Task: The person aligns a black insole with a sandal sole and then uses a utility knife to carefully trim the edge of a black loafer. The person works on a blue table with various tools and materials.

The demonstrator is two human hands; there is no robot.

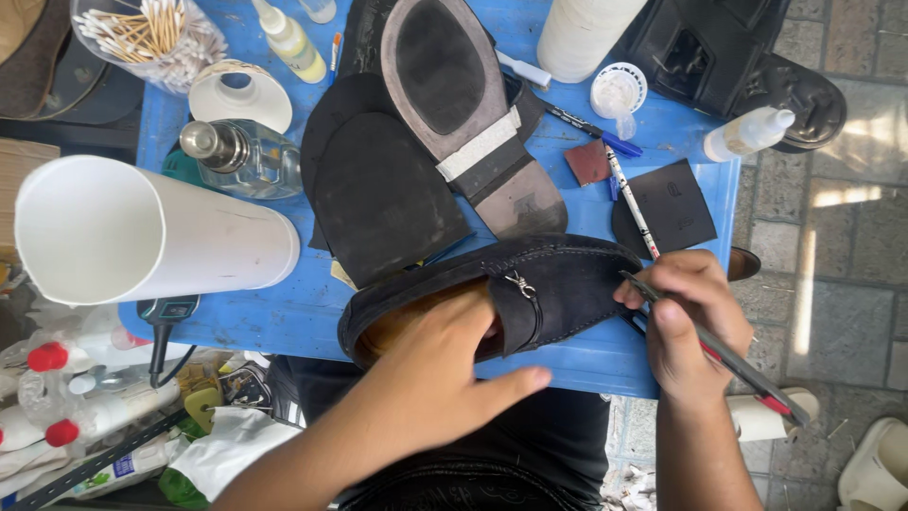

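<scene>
A black loafer (530, 289) is steadied by the left hand (445, 364), fingers tucked inside; a thin brush (719, 355) is pinched by the right hand (686, 317) against its right side.

Close head view, straight down

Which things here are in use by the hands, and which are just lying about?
In use: black loafer, left hand inside it; thin brush in right hand.

Lying about: upturned shoe, rubber sole sheets, white tube, cotton swabs, glass bottle, squeeze bottle.
</scene>
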